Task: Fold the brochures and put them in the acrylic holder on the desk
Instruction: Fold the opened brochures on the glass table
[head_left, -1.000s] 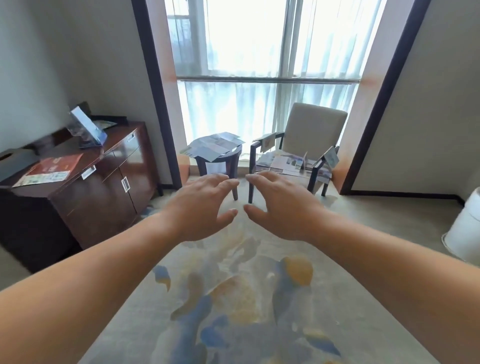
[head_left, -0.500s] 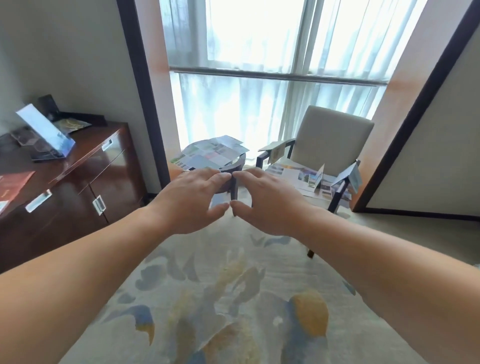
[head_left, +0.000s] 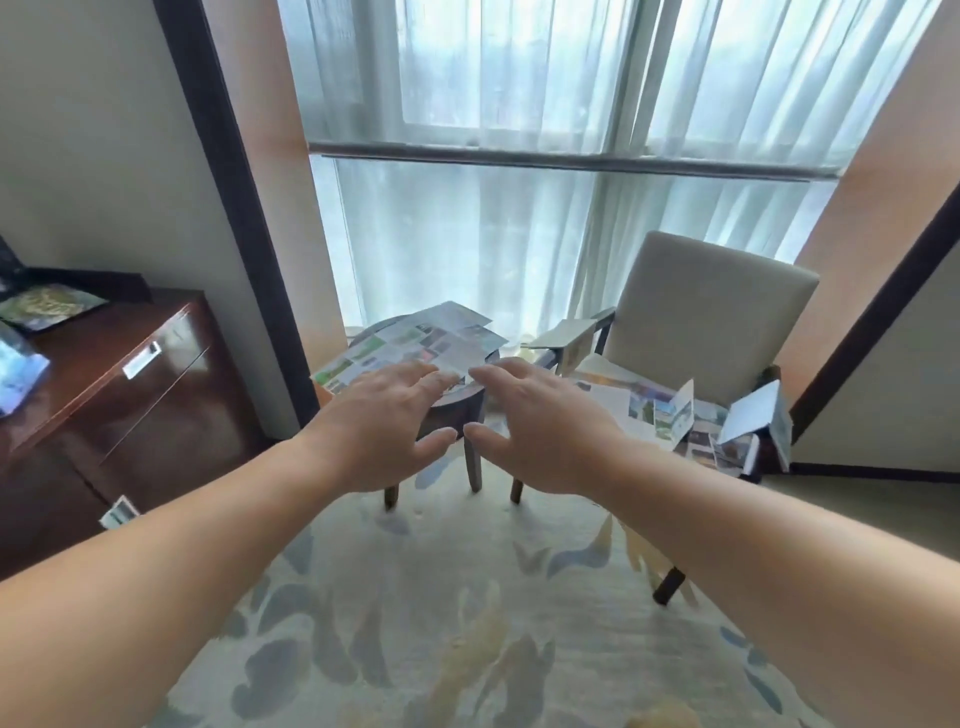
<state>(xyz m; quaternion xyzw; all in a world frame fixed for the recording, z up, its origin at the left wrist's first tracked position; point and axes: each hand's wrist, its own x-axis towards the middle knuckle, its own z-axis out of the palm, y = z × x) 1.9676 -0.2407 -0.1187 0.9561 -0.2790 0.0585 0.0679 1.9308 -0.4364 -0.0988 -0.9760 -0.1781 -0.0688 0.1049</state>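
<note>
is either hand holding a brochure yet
No, the left hand and right hand are both open and empty, spread in front of the small round dark wooden side table.

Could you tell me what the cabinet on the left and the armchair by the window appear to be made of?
The cabinet looks like dark reddish wood with a glossy varnish: its top and drawer fronts throw bright reflections. It may be veneer. The armchair seems upholstered in matte beige fabric or leatherette on a dark frame, likely wood; its back shows no shine.

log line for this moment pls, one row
phase: reaching | left hand: open, empty | right hand: open, empty | target: brochures on side table | more brochures on chair | none folded yet
</note>
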